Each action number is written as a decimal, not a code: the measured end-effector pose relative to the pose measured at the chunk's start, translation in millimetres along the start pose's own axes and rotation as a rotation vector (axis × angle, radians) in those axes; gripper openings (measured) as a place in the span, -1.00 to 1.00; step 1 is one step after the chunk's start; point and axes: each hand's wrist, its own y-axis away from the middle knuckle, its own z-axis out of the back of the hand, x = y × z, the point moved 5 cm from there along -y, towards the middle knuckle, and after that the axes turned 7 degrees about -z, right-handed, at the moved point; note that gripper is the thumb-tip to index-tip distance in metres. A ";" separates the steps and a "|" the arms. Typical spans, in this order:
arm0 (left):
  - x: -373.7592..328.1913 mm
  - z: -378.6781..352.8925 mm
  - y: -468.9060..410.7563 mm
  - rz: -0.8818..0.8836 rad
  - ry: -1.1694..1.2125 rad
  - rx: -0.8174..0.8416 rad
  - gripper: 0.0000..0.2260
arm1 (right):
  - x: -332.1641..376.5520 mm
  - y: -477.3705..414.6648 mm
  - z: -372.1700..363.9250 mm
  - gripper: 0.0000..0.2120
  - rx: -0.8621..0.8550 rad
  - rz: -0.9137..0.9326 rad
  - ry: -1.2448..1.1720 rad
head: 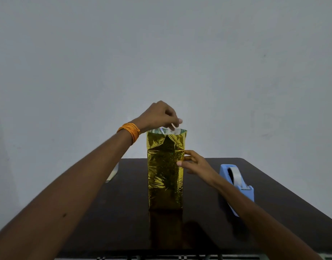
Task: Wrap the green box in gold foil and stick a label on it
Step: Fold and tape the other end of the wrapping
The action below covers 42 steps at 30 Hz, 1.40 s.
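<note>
The gold foil (165,175) parcel stands upright on the table (274,194), long axis vertical. Its unsealed top collar lies directly beneath your left hand (161,115), the nearer hand, whose curled fingers pinch a white strip (173,126) just above the rim. Your right hand (195,164) rests nearly straight fingers against the parcel's right edge at mid-height. The green box is hidden inside the foil, and whether the strip is tape cannot be determined.
</note>
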 end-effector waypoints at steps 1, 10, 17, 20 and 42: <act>-2.6 2.6 -0.4 -0.014 0.028 -0.062 -0.80 | 0.0 -0.6 -0.3 -0.39 0.004 0.001 0.005; 4.6 -23.9 -6.7 0.115 -0.236 0.010 -0.66 | 4.0 -0.9 -0.5 -0.33 -0.016 0.022 0.025; 12.7 -58.6 -35.5 0.169 -0.415 -0.013 -0.42 | 4.6 1.3 1.4 -0.47 -0.007 0.011 0.068; 17.3 -50.9 -38.0 0.189 -0.354 -0.187 -0.45 | 3.3 2.5 2.0 -0.48 -0.012 0.016 0.067; -41.9 -149.1 -9.1 -0.028 0.202 -0.164 -0.93 | 3.4 74.4 122.2 -0.94 -0.584 -0.122 0.293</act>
